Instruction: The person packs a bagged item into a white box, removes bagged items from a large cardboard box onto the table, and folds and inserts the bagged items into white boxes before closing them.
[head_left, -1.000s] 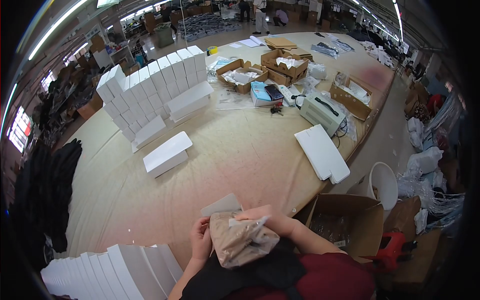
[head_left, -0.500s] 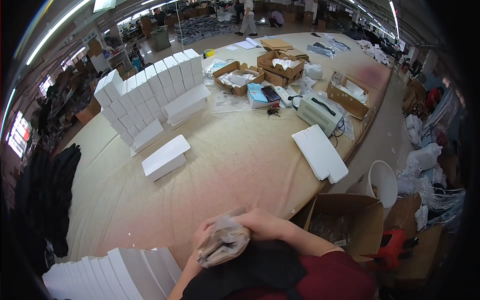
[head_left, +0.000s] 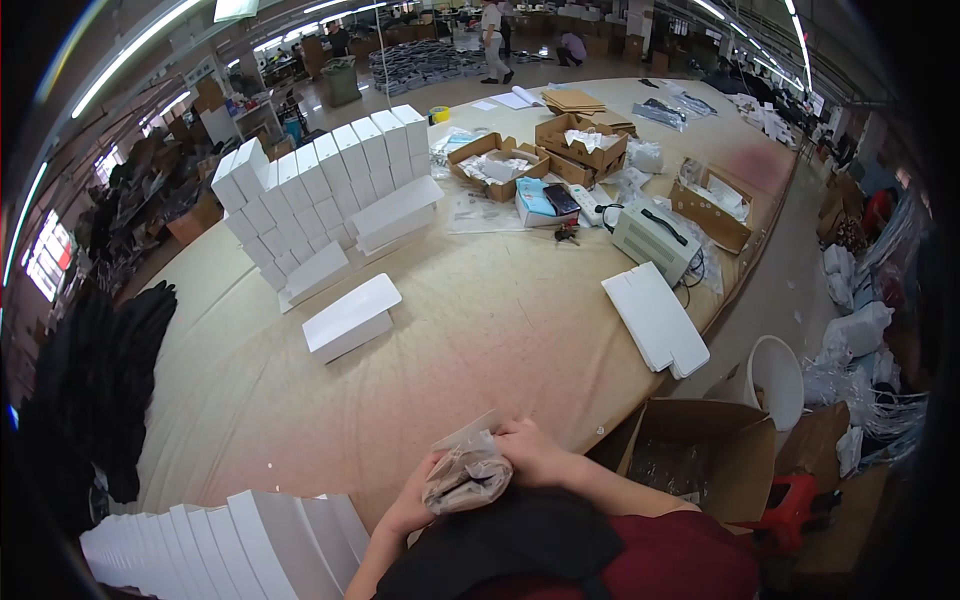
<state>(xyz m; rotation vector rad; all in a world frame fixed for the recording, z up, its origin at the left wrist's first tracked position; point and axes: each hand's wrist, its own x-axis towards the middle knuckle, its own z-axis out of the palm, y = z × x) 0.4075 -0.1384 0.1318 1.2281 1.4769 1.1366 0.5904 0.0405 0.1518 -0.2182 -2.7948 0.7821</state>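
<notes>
Close to my body I hold a beige folded bundle (head_left: pixel 466 478) in clear, crinkled plastic, its open folds facing me. My left hand (head_left: pixel 413 497) is closed round its left side. At its upper right, my right hand (head_left: pixel 531 453) is closed on the edge, fingertips partly hidden. A flat pale flap or card (head_left: pixel 466 431) sticks out beyond the bundle between my hands. What the bundle is made of, I cannot tell. Farther forward on the table (head_left: pixel 480 340) lies a single white box (head_left: pixel 352 317).
Stacked white boxes (head_left: pixel 330 185) stand at the back left; more white boxes (head_left: pixel 230 545) line the near left. Flat white cartons (head_left: pixel 655 318) lie right, beside a grey-green machine (head_left: pixel 655 240). An open cardboard box (head_left: pixel 697 450) and a white bin (head_left: pixel 775 375) stand off the table's right edge.
The view has shifted, so the scene sits slightly right and lower. My right fingers have moved up along the bundle's edge, and the bundle has turned a little between my hands.
</notes>
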